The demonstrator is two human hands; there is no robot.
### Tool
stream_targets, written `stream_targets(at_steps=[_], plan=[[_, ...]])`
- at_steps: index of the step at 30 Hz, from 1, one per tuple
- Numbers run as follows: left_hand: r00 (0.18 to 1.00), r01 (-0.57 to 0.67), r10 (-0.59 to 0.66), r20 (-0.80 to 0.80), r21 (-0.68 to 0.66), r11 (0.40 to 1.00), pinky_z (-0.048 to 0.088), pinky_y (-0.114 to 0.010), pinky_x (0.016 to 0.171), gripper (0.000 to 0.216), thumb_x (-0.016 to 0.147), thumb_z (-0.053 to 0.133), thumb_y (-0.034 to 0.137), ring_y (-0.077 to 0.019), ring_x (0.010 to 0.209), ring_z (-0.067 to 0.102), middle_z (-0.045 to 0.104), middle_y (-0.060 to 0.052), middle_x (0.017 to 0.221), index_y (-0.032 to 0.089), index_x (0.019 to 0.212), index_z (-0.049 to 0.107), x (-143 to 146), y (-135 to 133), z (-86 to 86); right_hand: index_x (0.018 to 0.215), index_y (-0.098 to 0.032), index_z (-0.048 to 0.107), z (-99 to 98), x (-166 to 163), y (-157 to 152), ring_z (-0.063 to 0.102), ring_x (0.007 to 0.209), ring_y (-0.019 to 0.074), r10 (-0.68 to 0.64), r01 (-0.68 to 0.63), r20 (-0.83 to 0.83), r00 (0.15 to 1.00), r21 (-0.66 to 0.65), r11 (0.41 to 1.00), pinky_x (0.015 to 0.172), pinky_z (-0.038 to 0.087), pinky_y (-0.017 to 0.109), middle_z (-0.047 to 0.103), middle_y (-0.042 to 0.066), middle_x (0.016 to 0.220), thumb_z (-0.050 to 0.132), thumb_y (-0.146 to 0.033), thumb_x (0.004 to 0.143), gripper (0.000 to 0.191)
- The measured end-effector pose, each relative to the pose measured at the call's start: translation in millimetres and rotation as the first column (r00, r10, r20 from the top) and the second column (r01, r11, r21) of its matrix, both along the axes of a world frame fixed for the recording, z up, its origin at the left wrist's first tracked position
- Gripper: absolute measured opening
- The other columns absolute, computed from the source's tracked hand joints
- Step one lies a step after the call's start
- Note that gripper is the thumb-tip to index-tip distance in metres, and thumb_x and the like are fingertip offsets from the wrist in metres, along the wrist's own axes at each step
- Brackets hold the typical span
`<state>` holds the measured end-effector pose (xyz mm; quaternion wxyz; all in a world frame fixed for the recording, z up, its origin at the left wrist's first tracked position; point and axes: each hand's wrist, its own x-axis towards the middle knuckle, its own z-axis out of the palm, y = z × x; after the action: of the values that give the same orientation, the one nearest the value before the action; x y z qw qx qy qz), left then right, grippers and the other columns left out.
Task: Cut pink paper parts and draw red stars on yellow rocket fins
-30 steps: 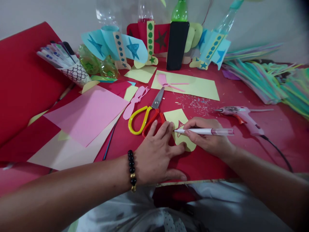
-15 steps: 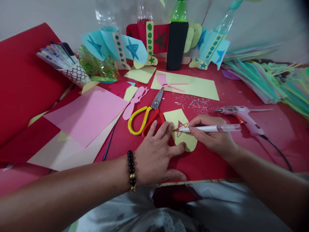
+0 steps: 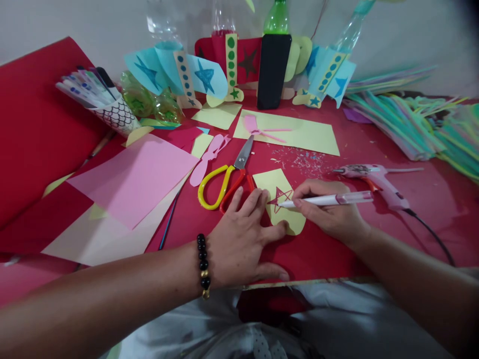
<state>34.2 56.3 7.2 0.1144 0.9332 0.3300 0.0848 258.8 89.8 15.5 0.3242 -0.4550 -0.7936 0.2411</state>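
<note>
Two hands near tabletop (image 3: 318, 259) front edge: we pinched pen (image 3: 329, 200) in right hand (image 3: 327, 209), spread left hand (image 3: 241, 244) fingers pinning yellow card (image 3: 288, 222); red star (image 3: 279, 199) had grown fuller.

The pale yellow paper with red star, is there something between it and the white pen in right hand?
Nothing visible: the white pen in the right hand has its tip on the pale yellow paper.

Scissors (image 3: 242, 154) left of paper (image 3: 277, 178), apparently apart
</note>
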Motion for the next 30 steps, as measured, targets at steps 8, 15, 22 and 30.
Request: stream_targets(at_steps=[8,15,22,30], plan=[[1.0,0.0,0.0,-0.001,0.003,1.0,0.012,-0.066,0.111,0.077,0.077,0.043,0.082,-0.0422,0.141,0.022,0.03,-0.019,0.151,0.031,0.134,0.051,0.4,0.0,0.2,0.074,-0.02,0.061,0.4,1.2,-1.8,0.052,0.051,0.0111,0.012,-0.012,0.031,0.999,0.009,1.0,0.049,0.039,0.024,0.062,-0.001,0.062,0.062,-0.02,0.083,0.008],[1.0,0.0,0.0,0.003,0.0,1.0,0.012,-0.066,0.111,0.077,0.077,0.043,0.082,-0.0423,0.141,0.021,0.03,-0.019,0.151,0.032,0.134,0.051,0.7,0.0,-0.1,0.074,-0.02,0.061,1.7,-0.3,-2.0,0.053,0.052,0.0104,-0.007,0.005,0.036,0.999,0.04,0.999,0.05,0.04,0.023,0.062,-0.001,0.062,0.061,-0.019,0.082,0.008],[1.0,-0.003,0.003,-0.008,0.001,1.0,0.012,-0.066,0.111,0.078,0.077,0.041,0.082,-0.0429,0.141,0.022,0.03,-0.021,0.15,0.029,0.133,0.052,0.8,-0.3,1.2,0.073,-0.02,0.062,6.8,-1.9,-4.1,0.048,0.045,0.0088,0.102,-0.104,0.036,0.994,0.034,0.994,0.045,0.035,0.023,0.059,-0.003,0.055,0.06,-0.02,0.081,0.008],[1.0,-0.003,0.003,0.0,0.006,1.0,0.012,-0.066,0.111,0.077,0.076,0.043,0.082,-0.0423,0.141,0.022,0.031,-0.02,0.15,0.031,0.133,0.052,0.9,0.1,0.8,0.074,-0.02,0.062,2.3,-0.8,-4.6,0.051,0.05,0.01,0.04,-0.042,0.046,0.998,0.05,0.998,0.049,0.039,0.024,0.062,-0.002,0.06,0.061,-0.019,0.081,0.008]])
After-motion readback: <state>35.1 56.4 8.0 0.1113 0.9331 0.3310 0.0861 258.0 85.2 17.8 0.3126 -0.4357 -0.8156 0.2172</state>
